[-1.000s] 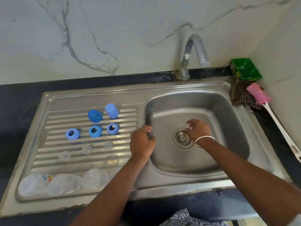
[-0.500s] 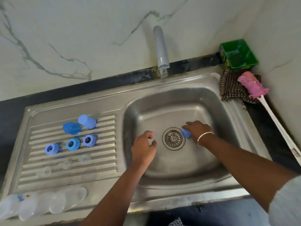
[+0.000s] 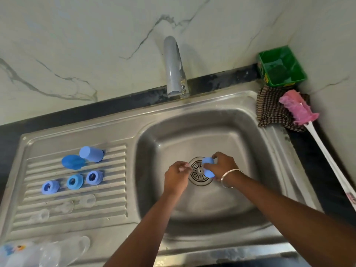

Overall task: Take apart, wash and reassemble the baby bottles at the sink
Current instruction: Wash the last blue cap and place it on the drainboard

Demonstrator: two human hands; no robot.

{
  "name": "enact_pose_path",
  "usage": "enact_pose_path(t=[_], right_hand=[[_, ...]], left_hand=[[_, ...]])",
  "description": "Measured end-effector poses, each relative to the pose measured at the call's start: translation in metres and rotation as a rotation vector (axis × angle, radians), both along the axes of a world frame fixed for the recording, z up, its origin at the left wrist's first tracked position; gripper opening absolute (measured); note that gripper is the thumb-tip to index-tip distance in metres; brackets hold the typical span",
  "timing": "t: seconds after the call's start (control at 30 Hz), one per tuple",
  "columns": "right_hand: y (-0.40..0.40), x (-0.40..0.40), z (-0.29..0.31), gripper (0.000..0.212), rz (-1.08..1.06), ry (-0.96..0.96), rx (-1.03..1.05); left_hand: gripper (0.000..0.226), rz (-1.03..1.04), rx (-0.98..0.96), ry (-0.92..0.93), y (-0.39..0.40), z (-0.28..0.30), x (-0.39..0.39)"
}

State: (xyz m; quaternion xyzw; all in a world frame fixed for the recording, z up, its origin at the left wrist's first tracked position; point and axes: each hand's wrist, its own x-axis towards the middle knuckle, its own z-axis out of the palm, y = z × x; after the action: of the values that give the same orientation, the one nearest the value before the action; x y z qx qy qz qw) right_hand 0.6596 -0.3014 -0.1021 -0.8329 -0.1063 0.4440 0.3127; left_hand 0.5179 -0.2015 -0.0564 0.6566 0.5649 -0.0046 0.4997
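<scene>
Three blue rings (image 3: 72, 181) and two caps (image 3: 91, 154) lie apart on the drainboard (image 3: 115, 189), while the right hand (image 3: 221, 166) grips another blue cap (image 3: 208, 166) over the drain (image 3: 199, 173), the left hand (image 3: 176, 175) curled beside it, so washing looks unfinished.

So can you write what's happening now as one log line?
right hand: holds blue cap over drain | left hand: curled, contents unclear | three blue rings on drainboard | tap: off
</scene>
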Motion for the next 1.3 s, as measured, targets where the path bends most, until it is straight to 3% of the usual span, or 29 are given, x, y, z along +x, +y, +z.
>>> enact_pose_path(t=[0.07, 0.1, 0.17, 0.3, 0.37, 0.47, 0.6, 0.8, 0.9, 1.03, 1.3], right_hand=[[0.013, -0.009, 0.020, 0.029, -0.389, 0.424, 0.091], [0.016, -0.012, 0.032, 0.024, -0.469, 0.571, 0.118], [0.021, -0.016, 0.035, 0.028, -0.449, 0.615, 0.131], [0.027, -0.014, 0.039, 0.045, -0.189, 0.205, 0.135], [0.028, -0.012, 0.048, 0.040, -0.086, 0.088, 0.212], [0.032, -0.010, 0.061, 0.031, 0.075, -0.113, 0.320], [0.049, 0.009, 0.078, 0.036, 0.202, -0.230, 0.414], [0.093, 0.068, 0.128, 0.031, 0.040, -0.673, 0.629], [0.121, 0.086, 0.145, 0.023, 0.184, -0.685, 0.669], [0.139, 0.092, 0.141, 0.011, 0.390, -0.662, 0.511], [0.151, 0.102, 0.133, 0.019, 0.474, -0.750, 0.378]], left_hand=[[0.021, 0.064, -0.159, 0.038, 0.000, 0.004, 0.011], [0.028, 0.101, -0.285, 0.065, 0.000, 0.005, 0.016], [0.038, 0.146, -0.506, 0.088, 0.000, 0.011, 0.023], [0.046, 0.223, -0.676, -0.108, 0.004, 0.013, 0.031], [0.039, 0.229, -0.660, -0.235, 0.012, 0.017, 0.034], [0.031, 0.170, -0.508, -0.354, 0.024, 0.023, 0.041], [0.042, 0.182, -0.350, -0.451, 0.039, 0.034, 0.048], [0.047, 0.176, -0.072, -0.498, 0.056, 0.044, 0.057], [0.050, 0.138, -0.026, -0.543, 0.058, 0.045, 0.062], [0.047, 0.127, 0.005, -0.614, 0.058, 0.048, 0.067], [0.044, 0.107, 0.077, -0.704, 0.062, 0.052, 0.071]])
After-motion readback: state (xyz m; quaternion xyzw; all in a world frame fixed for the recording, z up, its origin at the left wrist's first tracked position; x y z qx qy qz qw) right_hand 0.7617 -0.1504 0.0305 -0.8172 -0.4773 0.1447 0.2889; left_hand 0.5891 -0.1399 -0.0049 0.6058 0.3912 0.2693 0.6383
